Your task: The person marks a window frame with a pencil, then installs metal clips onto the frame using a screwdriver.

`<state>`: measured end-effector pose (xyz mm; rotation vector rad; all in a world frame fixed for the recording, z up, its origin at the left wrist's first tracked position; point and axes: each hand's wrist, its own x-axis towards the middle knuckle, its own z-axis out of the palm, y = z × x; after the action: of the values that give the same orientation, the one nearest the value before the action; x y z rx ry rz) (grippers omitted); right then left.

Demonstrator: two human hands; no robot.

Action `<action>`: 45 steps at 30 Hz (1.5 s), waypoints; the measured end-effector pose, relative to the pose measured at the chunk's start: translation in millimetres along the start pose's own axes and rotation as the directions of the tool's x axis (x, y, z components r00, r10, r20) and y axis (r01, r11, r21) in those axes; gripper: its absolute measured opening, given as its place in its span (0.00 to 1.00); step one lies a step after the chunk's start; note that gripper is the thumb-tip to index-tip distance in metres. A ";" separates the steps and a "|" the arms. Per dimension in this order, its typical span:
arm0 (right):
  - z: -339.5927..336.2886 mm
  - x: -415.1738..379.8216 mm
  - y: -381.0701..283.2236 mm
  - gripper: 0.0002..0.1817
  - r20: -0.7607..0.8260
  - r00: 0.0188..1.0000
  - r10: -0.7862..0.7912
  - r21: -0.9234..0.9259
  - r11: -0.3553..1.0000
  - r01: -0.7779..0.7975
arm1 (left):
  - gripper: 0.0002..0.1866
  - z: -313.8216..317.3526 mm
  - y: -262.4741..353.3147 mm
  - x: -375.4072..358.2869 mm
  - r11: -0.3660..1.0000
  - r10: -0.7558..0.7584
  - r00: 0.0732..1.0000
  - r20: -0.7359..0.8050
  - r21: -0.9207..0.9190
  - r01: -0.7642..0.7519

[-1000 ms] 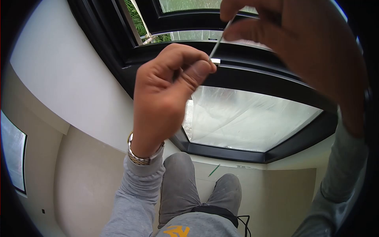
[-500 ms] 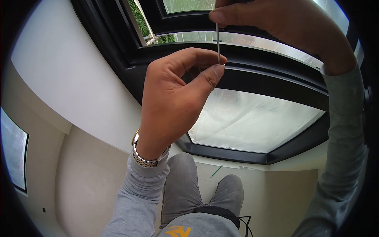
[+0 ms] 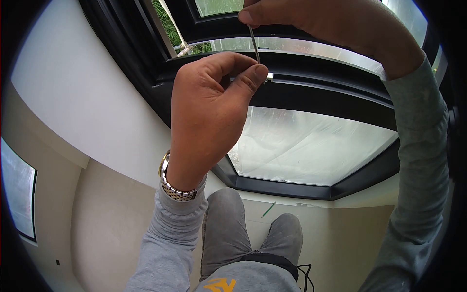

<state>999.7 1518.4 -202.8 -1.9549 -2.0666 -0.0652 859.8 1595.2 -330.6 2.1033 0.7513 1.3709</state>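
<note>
My right hand (image 3: 287,13), at the top of the view, grips the upper part of a thin metal rod (image 3: 254,43) between thumb and fingers. Its upper end is hidden in that hand. The rod slants down to my left hand (image 3: 214,92), whose thumb and index finger are pinched together around its lower tip. Just right of those fingertips, a small silver metal piece (image 3: 269,77) shows on the black window frame (image 3: 311,73). Any small part inside the left pinch is hidden by the fingers.
Below the frame bar is a cloudy glass pane (image 3: 301,146). A second sash (image 3: 194,24) stands at the top, with green leaves (image 3: 165,22) outside. A green stick-like object (image 3: 268,209) lies near my knees. White wall (image 3: 82,97) runs along the left.
Both hands have shifted left and slightly up in the view. The rod has gone from nearly upright to tilted, and more of the silver piece shows beside the left fingertips.
</note>
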 end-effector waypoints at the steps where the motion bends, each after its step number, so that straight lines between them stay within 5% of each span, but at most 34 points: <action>1: 0.6 -0.1 0.6 0.24 -0.067 0.998 0.001 -0.042 0.999 -0.004 | 0.12 1.1 -0.6 0.0 1.000 0.000 1.000 0.000 0.000 0.000; 2: 1.1 -0.3 1.3 0.24 -0.134 0.991 0.001 -0.082 0.997 -0.013 | 0.11 2.4 -1.1 0.1 1.000 0.018 1.000 -0.008 0.016 -0.018; 5: -7.4 8.8 16.6 0.24 0.090 0.995 -0.046 0.074 0.996 0.039 | 0.11 2.0 -0.8 1.3 1.000 0.027 1.000 0.002 -0.009 -0.027; 8: 6.5 5.8 9.5 0.23 -0.216 0.967 -0.133 -0.149 0.984 0.102 | 0.10 0.3 -0.9 1.8 0.998 0.027 0.999 0.026 -0.054 -0.025; 11: -16.0 12.5 -5.7 0.23 0.117 0.983 0.141 -0.019 0.990 -0.140 | 0.10 -0.1 0.3 0.7 1.000 0.021 1.000 0.004 -0.003 -0.021; 17: -10.9 21.0 9.8 0.24 0.082 0.995 0.053 0.040 0.998 -0.056 | 0.10 1.2 -4.4 3.1 0.994 0.033 0.999 -0.018 0.104 -0.031; 20: -10.5 23.0 16.5 0.24 0.074 0.991 -0.114 0.031 0.993 0.112 | 0.10 3.0 -5.4 3.4 0.994 0.063 0.997 -0.035 0.094 -0.059; 23: -11.5 21.4 2.8 0.24 0.068 0.996 0.059 0.013 0.998 -0.060 | 0.10 6.4 -7.9 1.6 0.994 0.077 0.995 -0.071 0.080 -0.072; 41: -6.6 15.0 6.4 0.24 0.089 0.992 0.087 -0.070 0.994 -0.081 | 0.07 15.5 -16.4 3.1 0.941 0.262 0.961 -0.093 0.246 -0.233; 42: 11.3 12.6 23.3 0.24 -0.128 0.986 -0.107 -0.140 0.986 0.089 | 0.07 16.2 -16.8 2.9 0.921 0.301 0.948 -0.105 0.292 -0.259; 44: 21.8 7.3 14.9 0.24 -0.320 0.896 -0.307 -0.241 0.941 0.236 | 0.06 16.5 -15.9 2.8 0.921 0.292 0.951 -0.099 0.297 -0.252; 45: 22.8 5.2 5.6 0.23 -0.327 0.931 -0.159 -0.176 0.979 0.106 | 0.06 16.0 -15.6 3.2 0.920 0.287 0.953 -0.093 0.303 -0.248</action>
<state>1000.9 1529.2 -224.2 -1.7334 -2.0046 -0.5698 873.1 1606.6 -344.8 2.4325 0.7782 1.6483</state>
